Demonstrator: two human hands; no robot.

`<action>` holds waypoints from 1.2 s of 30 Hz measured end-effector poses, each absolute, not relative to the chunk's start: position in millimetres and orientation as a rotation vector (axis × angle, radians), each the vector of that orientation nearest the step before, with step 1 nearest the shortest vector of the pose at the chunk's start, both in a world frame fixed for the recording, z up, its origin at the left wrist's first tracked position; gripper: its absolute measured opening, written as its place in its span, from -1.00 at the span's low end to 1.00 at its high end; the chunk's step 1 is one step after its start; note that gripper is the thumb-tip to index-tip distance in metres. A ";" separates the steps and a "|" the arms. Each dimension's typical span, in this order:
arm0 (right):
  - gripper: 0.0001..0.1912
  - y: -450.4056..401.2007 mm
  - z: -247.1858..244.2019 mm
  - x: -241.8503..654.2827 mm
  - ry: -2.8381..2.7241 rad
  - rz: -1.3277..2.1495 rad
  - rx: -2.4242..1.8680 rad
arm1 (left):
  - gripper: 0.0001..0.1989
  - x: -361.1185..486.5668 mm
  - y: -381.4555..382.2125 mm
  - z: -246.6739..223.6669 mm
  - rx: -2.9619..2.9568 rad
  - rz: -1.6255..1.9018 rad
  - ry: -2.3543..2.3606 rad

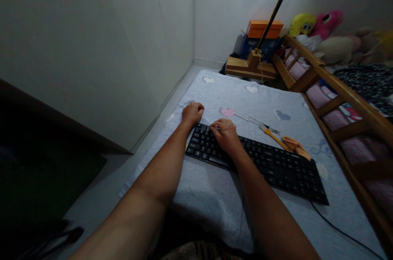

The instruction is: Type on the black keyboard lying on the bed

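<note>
A black keyboard (276,166) lies slantwise on a pale blue cloth with heart shapes (208,194). My left hand (193,113) rests at the keyboard's upper left corner with its fingers curled; what they hold, if anything, is hidden. Over the left part of the keys is my right hand (225,133), thumb and fingertips pinched together near the top row; anything between them is too small to make out. Behind the keyboard lie a white cotton swab (241,117), tweezers (260,123), a yellow-handled brush (273,136) and an orange-brown cloth (296,146).
A wooden bed rail (344,92) runs along the right, with plush toys (327,24) beyond. At the back stands a wooden base (248,65) with a dark pole, before an orange box (264,29). A pale panel (123,47) rises at the left. The keyboard's cable (337,229) trails right.
</note>
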State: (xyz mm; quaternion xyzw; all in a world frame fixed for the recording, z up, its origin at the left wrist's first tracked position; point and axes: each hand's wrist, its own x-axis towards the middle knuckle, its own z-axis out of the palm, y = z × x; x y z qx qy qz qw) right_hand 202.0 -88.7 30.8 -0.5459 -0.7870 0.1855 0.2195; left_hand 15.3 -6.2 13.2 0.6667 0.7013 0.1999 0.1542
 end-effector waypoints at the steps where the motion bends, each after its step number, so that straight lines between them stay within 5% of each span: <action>1: -0.76 -89.1 31.0 201.0 -2.176 0.516 -1.511 | -0.69 15.5 -6.3 13.5 1.914 0.569 2.012; 36: -0.75 -90.0 28.9 194.8 -2.166 0.525 -1.496 | -0.69 17.6 -8.1 15.5 1.924 0.565 2.024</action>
